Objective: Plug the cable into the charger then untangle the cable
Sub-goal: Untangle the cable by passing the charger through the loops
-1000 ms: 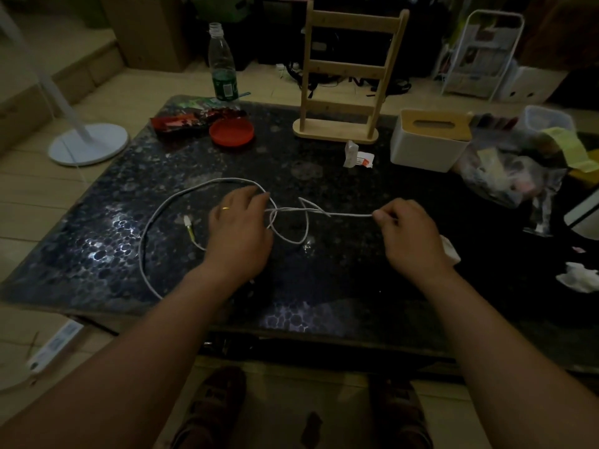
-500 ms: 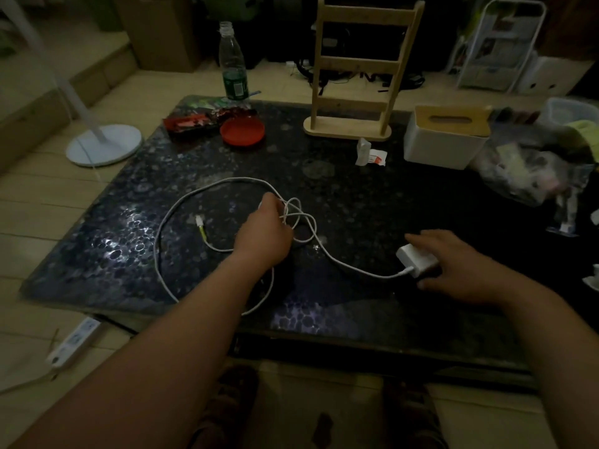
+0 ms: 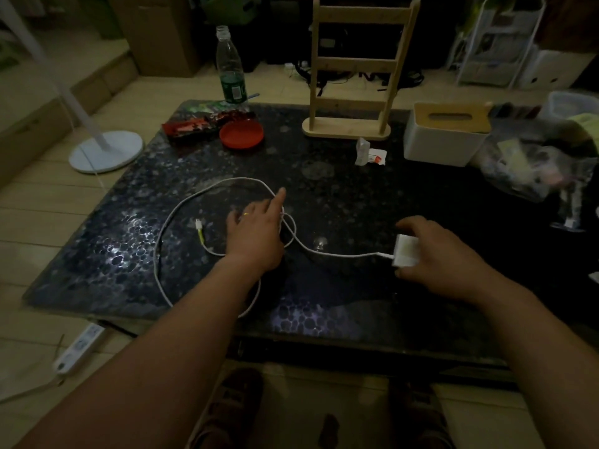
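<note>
Fingers (image 3: 409, 225) of the right hand (image 3: 444, 257) are curled around the white charger (image 3: 405, 251), which is gripped on the desk (image 3: 340, 196) with the cable (image 3: 343, 255) plugged into its left side. The left hand (image 3: 256, 234) is laid over the cable's crossed loops, forefinger stretched forward and the other fingers loosely spread. From there the cable is looped widely leftward, its free yellow-tipped end (image 3: 199, 229) lying inside the loop.
</note>
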